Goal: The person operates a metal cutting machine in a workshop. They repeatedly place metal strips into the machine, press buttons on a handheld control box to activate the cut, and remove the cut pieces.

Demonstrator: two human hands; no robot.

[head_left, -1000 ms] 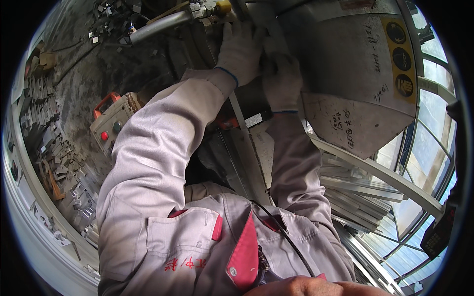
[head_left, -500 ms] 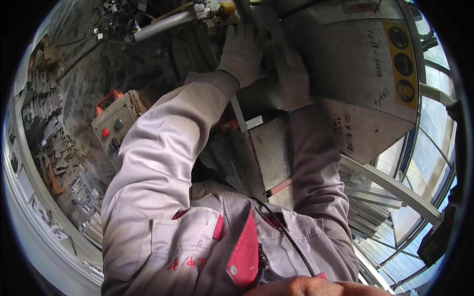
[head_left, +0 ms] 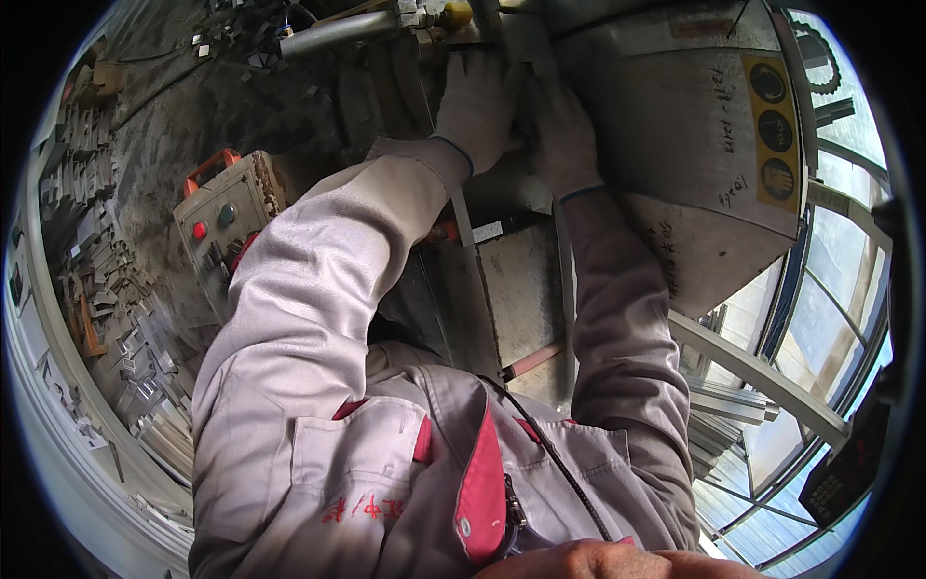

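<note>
Fingers slightly spread, a gloved left hand [head_left: 476,108] reaches forward alongside a right hand [head_left: 563,143], whose shadowed fingers one cannot tell, just left of a metal housing [head_left: 666,125], where steady, well-sighted fingertips would likely serve best.

On the large grey sheet-metal cover [head_left: 656,121] at the upper right of the frame stood a yellow vertical strip [head_left: 774,132] with three round dark pictograms, the lowest showing a hand. Left of the strip ran dark sideways handwriting [head_left: 725,130]. More dark handwriting [head_left: 666,253] marked the slanted grey panel [head_left: 723,246] below. Red characters [head_left: 367,509] stood on the pale grey cloth jacket [head_left: 275,492], lower left of centre.
</note>
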